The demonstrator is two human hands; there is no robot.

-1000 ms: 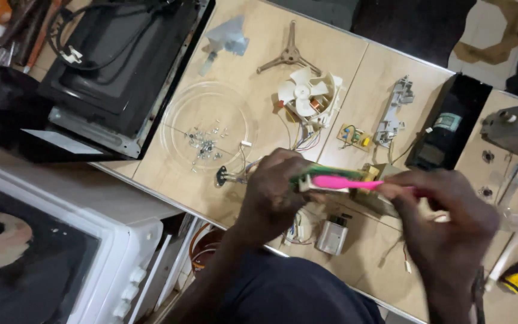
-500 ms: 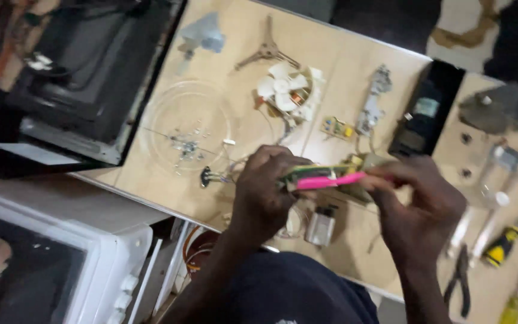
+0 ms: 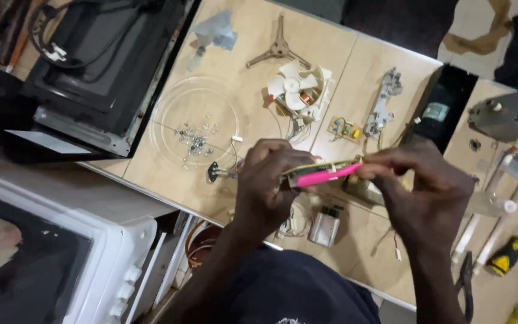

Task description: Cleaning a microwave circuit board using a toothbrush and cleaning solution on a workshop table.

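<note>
Left hand: the left hand [image 3: 269,183] is curled around one end of a green circuit board [image 3: 319,168], fingers pinched on its edge, holding it on edge above the bench [image 3: 259,45].
Right hand: the right hand [image 3: 427,192] pinches the handle of a pink brush [image 3: 326,176], whose other end lies flat along the face of the board.
Circuit board: lifted clear of the bench between both hands, over the front edge, with thin wires trailing down from it.
Below the hands: a small grey metal capacitor [image 3: 323,226] lies on the bench just beneath the board.
Glass turntable: a clear round glass plate [image 3: 169,114] sits left of the hands, with a heap of small screws [image 3: 196,139] at its middle.
Fan: a white plastic fan [image 3: 298,90] with its motor lies beyond the hands; a three-armed roller ring [image 3: 278,49] lies farther back.
Microwave shell: a black metal casing [image 3: 100,66] rests at the far left corner of the bench.
Tools: a yellow-and-black screwdriver [image 3: 508,255] and dark pliers [image 3: 467,282] lie at the right, well apart from the board.
White appliance: a white oven [image 3: 61,264] with knobs stands beside the bench at lower left.
</note>
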